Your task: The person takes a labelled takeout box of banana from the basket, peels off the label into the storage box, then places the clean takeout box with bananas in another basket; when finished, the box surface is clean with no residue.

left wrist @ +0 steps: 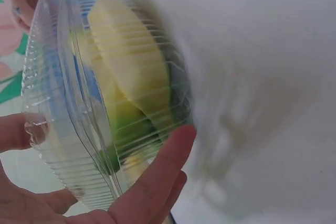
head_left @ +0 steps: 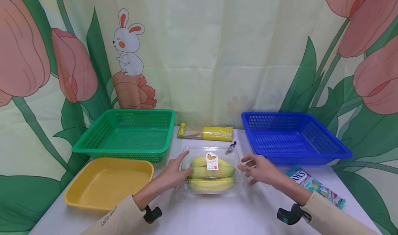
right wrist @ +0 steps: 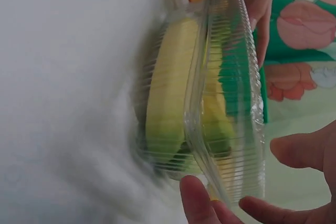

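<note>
Bananas [head_left: 212,173] lie inside a clear plastic clamshell box [head_left: 214,190] with a banana label [head_left: 212,161] on its lid. At the box's left end is my left hand [head_left: 174,174], its fingers spread and fairly straight; in the left wrist view a fingertip [left wrist: 184,135] lies along the box's lower side. My right hand [head_left: 261,169] is at the other end with fingers loosely bent. The right wrist view shows a gap between its thumb [right wrist: 294,150] and the box, while the other fingertips are close to the corner.
Green [head_left: 124,154] and blue [head_left: 298,159] baskets stand at the back left and right. A yellow tub [head_left: 109,183] sits front left. Behind the box lies a yellow noodle packet [head_left: 205,133]; a teal candy bag [head_left: 320,188] lies beside my right forearm. A printed curtain [head_left: 199,55] hangs behind.
</note>
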`<state>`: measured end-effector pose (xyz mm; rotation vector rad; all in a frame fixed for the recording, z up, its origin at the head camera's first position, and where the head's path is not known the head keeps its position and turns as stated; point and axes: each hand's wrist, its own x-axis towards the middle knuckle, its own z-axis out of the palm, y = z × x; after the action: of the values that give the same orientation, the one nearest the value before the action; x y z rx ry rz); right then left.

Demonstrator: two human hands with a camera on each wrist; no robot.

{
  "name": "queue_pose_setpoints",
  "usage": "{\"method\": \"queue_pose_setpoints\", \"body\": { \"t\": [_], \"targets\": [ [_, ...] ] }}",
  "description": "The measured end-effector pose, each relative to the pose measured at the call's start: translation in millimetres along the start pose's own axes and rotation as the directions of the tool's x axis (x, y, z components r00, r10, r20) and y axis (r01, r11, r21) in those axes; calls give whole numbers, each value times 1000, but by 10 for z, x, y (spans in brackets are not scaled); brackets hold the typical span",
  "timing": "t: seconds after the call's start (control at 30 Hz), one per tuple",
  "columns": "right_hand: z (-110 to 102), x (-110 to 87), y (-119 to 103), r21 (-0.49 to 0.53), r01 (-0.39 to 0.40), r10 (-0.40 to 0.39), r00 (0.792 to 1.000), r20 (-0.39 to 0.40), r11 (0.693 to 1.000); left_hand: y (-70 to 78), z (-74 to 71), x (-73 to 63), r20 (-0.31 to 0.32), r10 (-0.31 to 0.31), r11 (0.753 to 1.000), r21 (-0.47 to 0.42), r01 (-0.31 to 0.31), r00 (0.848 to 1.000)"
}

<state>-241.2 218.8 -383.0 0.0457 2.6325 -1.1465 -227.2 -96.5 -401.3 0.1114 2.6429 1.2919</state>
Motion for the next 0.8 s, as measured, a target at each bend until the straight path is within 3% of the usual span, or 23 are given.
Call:
{"method": "queue_pose_setpoints", "body": {
  "t": [0.2, 0.37, 0.57, 0.8],
  "targets": [
    [-106, 10, -78, -125, 114, -125, 989, -84, 985, 34, 21, 25, -10, -17, 1000, 6, 17, 1000],
    [-156, 104, -158, -233, 269, -297, 950, -95, 935, 40, 46, 55, 2, -29, 1000, 3, 29, 1000],
    [-135, 260, -264, -216, 404, -416, 910, -8, 889, 49, 84, 48, 22, -34, 999, 8, 34, 999],
    [-15, 384, -492, -208, 448, -439, 894, 93, 869, 31, 103, 4, 4, -40, 999, 15, 40, 999]
  ]
}}
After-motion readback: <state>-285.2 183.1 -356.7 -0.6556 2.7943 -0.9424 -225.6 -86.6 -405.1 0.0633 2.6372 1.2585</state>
